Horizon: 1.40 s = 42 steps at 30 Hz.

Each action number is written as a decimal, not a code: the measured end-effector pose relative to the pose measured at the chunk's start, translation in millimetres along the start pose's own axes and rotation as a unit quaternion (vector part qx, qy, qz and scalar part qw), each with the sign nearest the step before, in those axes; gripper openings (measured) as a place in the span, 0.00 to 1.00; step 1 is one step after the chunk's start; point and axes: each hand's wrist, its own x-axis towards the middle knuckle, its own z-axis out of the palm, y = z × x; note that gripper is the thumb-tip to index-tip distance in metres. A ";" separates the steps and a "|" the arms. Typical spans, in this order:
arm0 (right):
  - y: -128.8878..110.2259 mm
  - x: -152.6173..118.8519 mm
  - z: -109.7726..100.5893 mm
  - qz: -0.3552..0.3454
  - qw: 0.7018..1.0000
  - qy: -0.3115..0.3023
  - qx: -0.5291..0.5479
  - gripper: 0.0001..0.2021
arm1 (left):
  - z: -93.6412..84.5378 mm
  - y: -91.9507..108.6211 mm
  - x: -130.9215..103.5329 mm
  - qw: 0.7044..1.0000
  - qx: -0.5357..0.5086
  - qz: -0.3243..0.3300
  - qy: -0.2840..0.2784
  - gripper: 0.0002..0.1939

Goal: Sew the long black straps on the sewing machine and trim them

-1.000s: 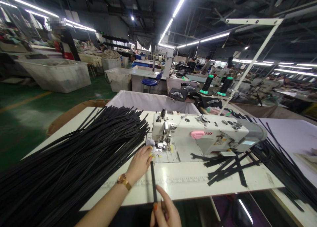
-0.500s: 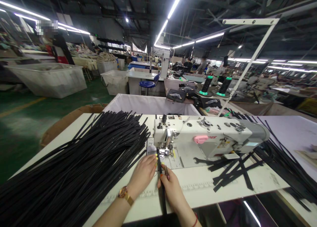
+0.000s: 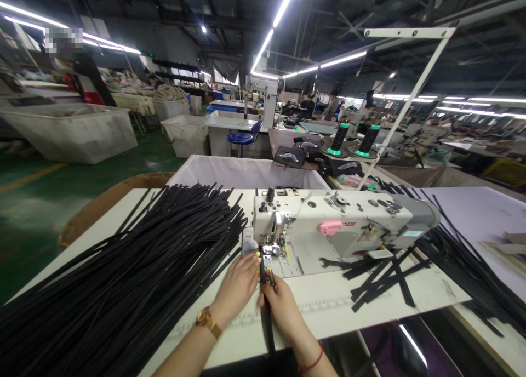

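A narrow black strap (image 3: 267, 325) runs from the sewing machine's (image 3: 320, 221) presser foot (image 3: 270, 250) toward me and over the table's front edge. Beside the foot, my left hand (image 3: 240, 278) has its fingers together on the strap's left edge, its thumb hidden. Closer to me, my right hand (image 3: 279, 300) pinches the same strap between thumb and fingers. A small metal tool (image 3: 272, 280) sticks up from the right hand; most of it is hidden by the fingers. To the left lies a big heap of black straps (image 3: 164, 262).
Several short black strips (image 3: 386, 284) and a wrench (image 3: 335, 263) lie right of the machine's bed. More long straps (image 3: 464, 278) lie at far right. Behind the table stand a white-lined bin (image 3: 242, 171) and two thread cones (image 3: 339, 138). A person (image 3: 82, 75) stands far left.
Both hands have shifted slightly up along the strap toward the presser foot, keeping their hold. The whole view has moved a little, so the surroundings sit further left.
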 end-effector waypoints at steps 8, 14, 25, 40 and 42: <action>-2.9 -2.3 -1.1 -0.007 1.000 -0.004 -0.018 0.10 | -0.2 -2.1 0.8 1.000 -0.006 0.015 0.011 0.18; 1.7 -2.2 -1.5 -0.003 1.000 0.002 -0.016 0.09 | -1.4 -0.4 1.6 1.000 -0.006 0.010 0.003 0.19; -3.0 -3.8 1.1 0.005 1.000 0.013 -0.008 0.09 | -0.6 -0.8 0.9 1.000 0.011 0.009 -0.007 0.18; 5.0 -4.0 0.8 -0.013 1.000 0.013 -0.015 0.07 | -0.2 -1.0 1.1 1.000 0.005 0.001 -0.008 0.18; 6.1 -4.4 0.6 -0.009 1.000 0.009 -0.005 0.08 | -1.8 0.6 1.4 1.000 0.004 -0.001 -0.005 0.18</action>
